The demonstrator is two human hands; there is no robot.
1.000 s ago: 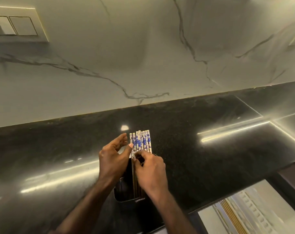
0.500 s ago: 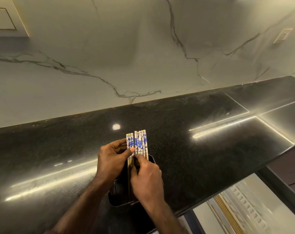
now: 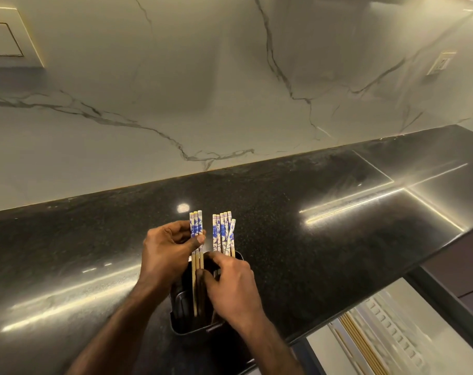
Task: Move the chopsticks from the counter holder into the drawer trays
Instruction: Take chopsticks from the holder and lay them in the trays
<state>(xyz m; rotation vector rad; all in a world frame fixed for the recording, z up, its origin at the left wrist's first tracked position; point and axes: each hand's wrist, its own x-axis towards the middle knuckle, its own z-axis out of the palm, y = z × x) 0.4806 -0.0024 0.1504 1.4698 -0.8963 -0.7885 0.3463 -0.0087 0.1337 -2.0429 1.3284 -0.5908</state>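
A black holder (image 3: 181, 318) stands on the dark counter near its front edge. Wooden chopsticks with blue-and-white tops stick up out of it. My left hand (image 3: 167, 250) pinches three chopsticks (image 3: 196, 228), pulled aside to the left and raised a little. Several more chopsticks (image 3: 224, 232) stand in a bunch at the right of the holder. My right hand (image 3: 230, 288) rests over the holder's mouth, its fingers curled around the lower part of that bunch. The open drawer tray (image 3: 386, 336) shows at the bottom right, with plain chopsticks (image 3: 362, 345) lying in it.
The black stone counter (image 3: 311, 239) runs left to right, backed by a white marble wall (image 3: 230, 90). A wall socket (image 3: 440, 63) sits at the upper right and a switch plate (image 3: 5, 39) at the upper left. The drawer's dark front edge (image 3: 446, 296) juts out below the counter.
The single bunch has split: my left hand has drawn three chopsticks away to the left, leaving a gap. My right hand has slid lower over the holder.
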